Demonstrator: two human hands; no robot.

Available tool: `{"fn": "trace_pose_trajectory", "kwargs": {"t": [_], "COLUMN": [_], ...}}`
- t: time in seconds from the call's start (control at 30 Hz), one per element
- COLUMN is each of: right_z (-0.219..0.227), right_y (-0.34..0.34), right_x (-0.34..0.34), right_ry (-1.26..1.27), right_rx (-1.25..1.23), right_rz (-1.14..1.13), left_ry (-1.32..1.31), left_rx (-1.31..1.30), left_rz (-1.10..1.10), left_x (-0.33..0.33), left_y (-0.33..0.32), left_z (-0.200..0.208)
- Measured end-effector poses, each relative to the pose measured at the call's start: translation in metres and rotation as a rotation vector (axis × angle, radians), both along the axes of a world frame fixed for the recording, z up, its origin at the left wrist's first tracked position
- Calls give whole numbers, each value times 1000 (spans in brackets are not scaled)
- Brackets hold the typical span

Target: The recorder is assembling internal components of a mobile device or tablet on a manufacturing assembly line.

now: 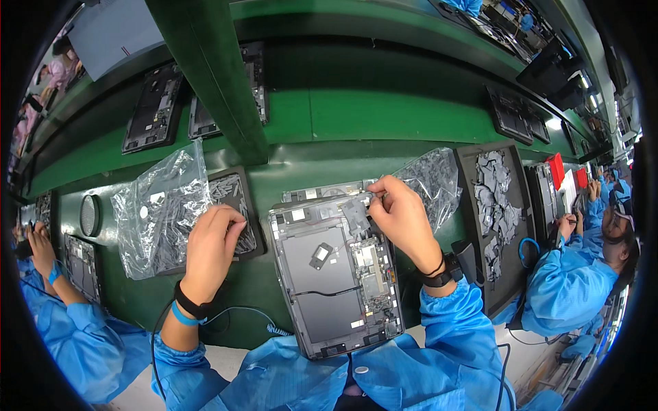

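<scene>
An opened tablet (325,318) stands in front of me with its inside showing: a flat dark battery area, a black cable and a circuit board (373,274) along the right. A small dark square piece (321,255) rests on the battery area. At the tablet's top right corner, my right hand (403,214) is closed in a pinch; what is between the fingertips is hidden. To the left of the tablet, my left hand (214,245) has thumb and fingers pressed together above a tray (258,240) of small dark strips. Whether those fingers hold anything is too small to tell.
A clear bag of dark strips (161,212) lies left, another clear bag (439,188) right. Beyond it stands a tray of grey pieces (495,198). Opened tablets (154,109) sit on the green shelf (343,113). Co-workers flank me, one at right (569,274).
</scene>
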State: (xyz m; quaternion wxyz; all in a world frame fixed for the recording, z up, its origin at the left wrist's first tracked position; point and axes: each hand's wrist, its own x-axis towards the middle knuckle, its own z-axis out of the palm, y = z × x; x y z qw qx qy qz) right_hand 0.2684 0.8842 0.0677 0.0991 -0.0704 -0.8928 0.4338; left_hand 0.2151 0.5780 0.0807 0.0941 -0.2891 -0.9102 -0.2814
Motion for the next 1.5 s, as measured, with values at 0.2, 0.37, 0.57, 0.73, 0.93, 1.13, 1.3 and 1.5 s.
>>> {"fn": "trace_pose_trajectory", "kwargs": {"t": [0.2,0.37,0.57,0.73,0.93,1.13,1.3,1.5], "right_z": [-6,-6,24,27,24,22,37,35], "right_y": [0,5,3,1,14,13,10,12], "right_x": [3,10,19,16,20,37,19,-2], "right_ry": [76,206,315,345,619,529,545,552], "right_rx": [141,234,574,859,884,587,330,299], "right_rz": [36,73,434,558,617,680,318,361], "left_ry": [-300,-969,-1040,-1125,-1100,-961,-332,-207], "left_rx": [297,673,722,765,744,514,237,246], "left_rz": [-83,-187,-197,-216,-220,-250,-388,-425], "left_x": [21,19,13,11,6,5,5,-2], "left_y": [31,60,82,89,98,108,113,119], "left_z": [21,23,23,22,20,25,29,38]}}
